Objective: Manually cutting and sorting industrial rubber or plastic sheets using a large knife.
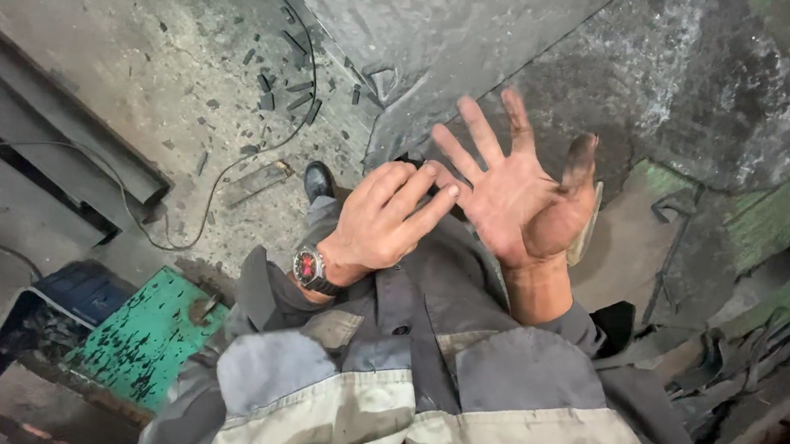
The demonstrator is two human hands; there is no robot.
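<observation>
Jacket (353, 420): grey and cream work garment, seen at the bottom centre of the frame, nearest the camera.
Left hand (385, 218): shown back up at centre frame, fingers loosely bent and narrow, nothing seen held; its fingertips are laid against the base of the right hand's fingers.
Watch (309, 268): dark case with a red dial, worn on the left wrist.
Right hand (518, 195): raised palm toward the camera, right of centre, fingers spread wide, nothing held; the thumb and fingertips are blackened with grime.
Shoe (318, 179): dark, seen above the left hand, set on the floor.
Floor (171, 71): grey concrete, upper left, strewn with small dark scraps.
Cable (224, 169): thin, dark, run in a curve across the floor at upper left.
Green plate (144, 337): chipped paint, lower left.
Metal sheet (700, 71): grey, worn, upper right.
</observation>
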